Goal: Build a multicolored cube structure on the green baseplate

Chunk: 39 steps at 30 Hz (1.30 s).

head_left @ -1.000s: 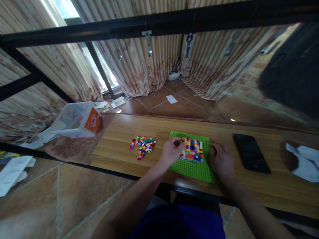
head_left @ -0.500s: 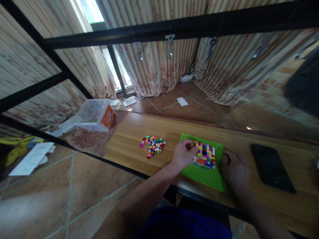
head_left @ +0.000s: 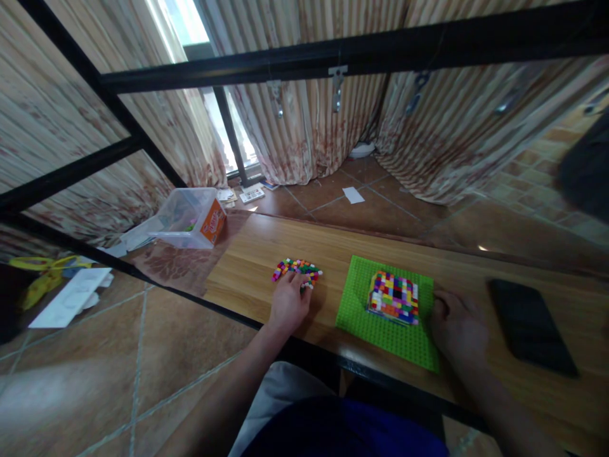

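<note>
My left hand (head_left: pixel 290 303) is at the loose pile of small colourful toy bricks (head_left: pixel 288 264), its fingers bent down and drawn together among them. Whatever is between the fingertips is too small to make out. To the right of the pile lies a green studded baseplate (head_left: pixel 354 304). On it stands a low, layered block of many-coloured bricks (head_left: pixel 390 298) with a dark gap near its middle. My right hand (head_left: pixel 459 327) rests on the table by the baseplate's right edge, fingers curled in; what they may hold is hidden.
A black phone (head_left: pixel 531 327) lies on the wooden table (head_left: pixel 247 254), right of my right hand. Beyond the table's left end stands a clear plastic bin (head_left: pixel 183 219) with an orange label. A black metal bar (head_left: pixel 295 66) crosses in front of the striped curtains.
My left hand has left the brick block on the baseplate and moved left to the loose pile. My right hand stays by the baseplate's edge. The view has shifted slightly.
</note>
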Motion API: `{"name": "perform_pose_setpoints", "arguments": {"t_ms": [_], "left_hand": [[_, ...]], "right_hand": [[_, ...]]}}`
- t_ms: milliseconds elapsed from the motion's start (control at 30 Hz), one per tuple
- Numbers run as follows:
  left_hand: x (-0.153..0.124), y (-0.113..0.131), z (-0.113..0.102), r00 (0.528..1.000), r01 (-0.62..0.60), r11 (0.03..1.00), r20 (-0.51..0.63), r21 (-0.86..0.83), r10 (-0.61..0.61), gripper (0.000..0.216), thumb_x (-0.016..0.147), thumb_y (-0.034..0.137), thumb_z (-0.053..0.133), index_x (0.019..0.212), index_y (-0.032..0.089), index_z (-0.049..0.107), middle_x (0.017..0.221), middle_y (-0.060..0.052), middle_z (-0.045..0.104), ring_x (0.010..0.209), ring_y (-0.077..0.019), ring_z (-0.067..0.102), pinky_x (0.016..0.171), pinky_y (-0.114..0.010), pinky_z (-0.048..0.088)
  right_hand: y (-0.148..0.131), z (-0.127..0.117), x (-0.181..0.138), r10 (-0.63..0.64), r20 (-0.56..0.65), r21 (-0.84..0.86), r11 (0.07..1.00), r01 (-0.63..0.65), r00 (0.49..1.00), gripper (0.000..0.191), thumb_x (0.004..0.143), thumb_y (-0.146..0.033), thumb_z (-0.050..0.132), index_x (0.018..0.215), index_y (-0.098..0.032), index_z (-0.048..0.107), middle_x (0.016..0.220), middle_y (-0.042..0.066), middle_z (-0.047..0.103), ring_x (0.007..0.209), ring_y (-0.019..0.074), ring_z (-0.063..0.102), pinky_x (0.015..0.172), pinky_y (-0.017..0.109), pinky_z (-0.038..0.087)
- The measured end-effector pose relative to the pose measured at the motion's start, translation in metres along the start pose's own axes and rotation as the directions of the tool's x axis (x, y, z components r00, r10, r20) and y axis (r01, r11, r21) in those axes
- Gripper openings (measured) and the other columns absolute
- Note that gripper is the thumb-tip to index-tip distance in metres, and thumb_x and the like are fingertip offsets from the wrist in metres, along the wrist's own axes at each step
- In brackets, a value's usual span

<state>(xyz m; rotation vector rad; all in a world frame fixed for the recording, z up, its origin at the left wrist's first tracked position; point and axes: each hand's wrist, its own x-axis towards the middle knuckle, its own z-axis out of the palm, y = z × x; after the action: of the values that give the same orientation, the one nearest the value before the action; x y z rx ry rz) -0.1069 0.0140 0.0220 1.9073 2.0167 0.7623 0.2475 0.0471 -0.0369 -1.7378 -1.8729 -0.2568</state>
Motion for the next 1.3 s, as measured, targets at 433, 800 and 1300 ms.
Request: {"name": "perform_pose_setpoints", "arguments": {"t_ms": [433, 800, 1300], "left_hand": [[0.01, 0.034, 0.007, 0.985, -0.123, 0.982, 0.101, -0.141, 0.138, 0.013, 0.092, 0.016, 0.049, 0.091, 0.02, 0.061, 0.084, -0.003, 0.067, 0.078, -0.0165, 0.062, 0.073, -0.028, 0.047], [0.029, 0.093, 0.039, 0.948, -0.216, 0.925, 0.16, -0.312, 0.275, 0.019, 0.09, 0.014, 0.049, 0.084, 0.019, 0.066, 0.08, -0.002, 0.066, 0.073, -0.0139, 0.06, 0.072, -0.026, 0.046], [0.044, 0.102, 0.043, 0.931, -0.102, 0.944, 0.304, -0.313, 0.201, 0.013, 0.08, 0.018, 0.066, 0.093, 0.02, 0.066, 0.084, -0.001, 0.072, 0.077, -0.0159, 0.067, 0.072, -0.027, 0.051]], "right_hand": [[-0.001, 0.001, 0.0, 0.033, 0.022, -0.009, 0.999, -0.033, 0.999, 0.026, 0.089, -0.025, 0.043, 0.096, -0.017, 0.067, 0.098, 0.012, 0.067, 0.093, 0.0253, 0.058, 0.085, 0.039, 0.047], [-0.003, 0.001, 0.002, 0.054, 0.021, 0.031, 0.998, -0.055, 0.998, 0.026, 0.089, -0.023, 0.043, 0.095, -0.017, 0.068, 0.098, 0.012, 0.068, 0.093, 0.0247, 0.059, 0.087, 0.04, 0.048], [-0.005, 0.0, 0.002, 0.068, 0.038, 0.006, 0.998, -0.068, 0.997, 0.026, 0.089, -0.023, 0.044, 0.095, -0.015, 0.069, 0.098, 0.013, 0.067, 0.091, 0.0255, 0.057, 0.086, 0.041, 0.048]]}}
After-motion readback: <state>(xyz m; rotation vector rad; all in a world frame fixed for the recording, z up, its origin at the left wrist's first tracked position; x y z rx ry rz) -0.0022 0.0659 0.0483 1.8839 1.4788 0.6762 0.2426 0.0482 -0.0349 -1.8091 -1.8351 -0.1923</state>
